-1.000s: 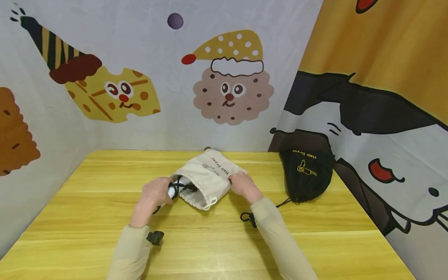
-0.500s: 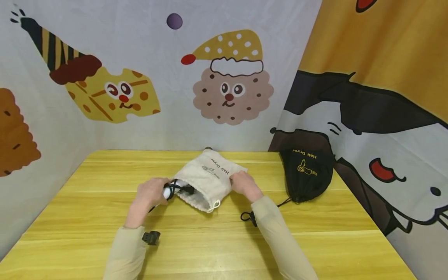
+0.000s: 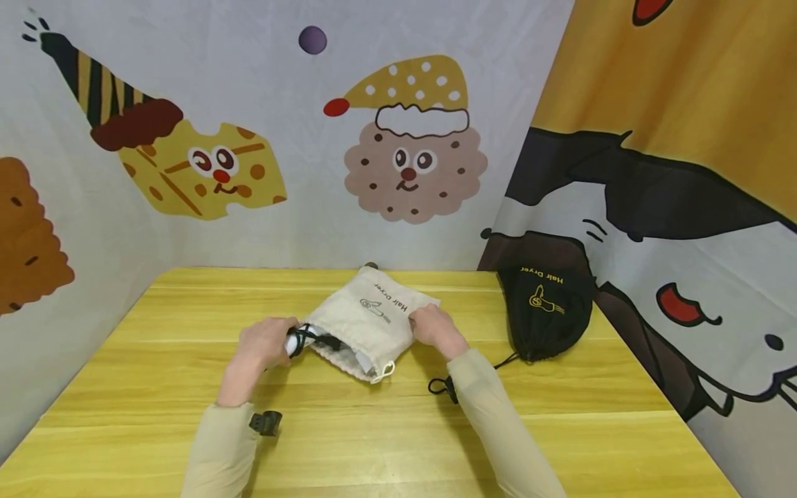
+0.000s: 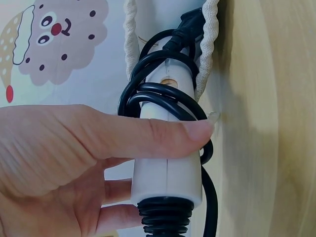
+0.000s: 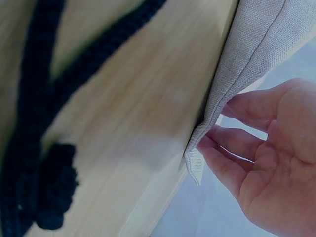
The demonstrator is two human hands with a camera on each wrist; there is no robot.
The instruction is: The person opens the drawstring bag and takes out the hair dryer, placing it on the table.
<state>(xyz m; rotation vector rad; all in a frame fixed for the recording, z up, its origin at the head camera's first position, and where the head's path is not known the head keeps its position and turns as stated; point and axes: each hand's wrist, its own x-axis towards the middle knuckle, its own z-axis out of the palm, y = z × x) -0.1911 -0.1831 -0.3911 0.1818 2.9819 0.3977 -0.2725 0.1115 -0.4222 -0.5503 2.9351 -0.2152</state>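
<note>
My left hand (image 3: 264,344) grips the white handle of a hair dryer (image 4: 170,180), its thumb lying across the front. A black power cord (image 4: 163,94) is wound round the handle above the thumb, and its plug lies at the bag's mouth. The rest of the dryer is hidden inside a beige drawstring bag (image 3: 367,311) printed "Hair Dryer", which lies on the table with its mouth facing left and toward me. At the bag's right edge, my right hand (image 3: 436,327) pinches the cloth between thumb and fingers, seen closely in the right wrist view.
A black drawstring bag (image 3: 548,315), also printed "Hair Dryer", rests at the right rear against the curtain. Its black cord (image 3: 442,387) trails left under the right forearm. A printed cloth wall (image 3: 299,242) borders the wooden table (image 3: 349,443).
My left hand has drawn a little to the left with the dryer's handle, and the bag's mouth has shifted slightly. My right hand has stayed at the bag's edge.
</note>
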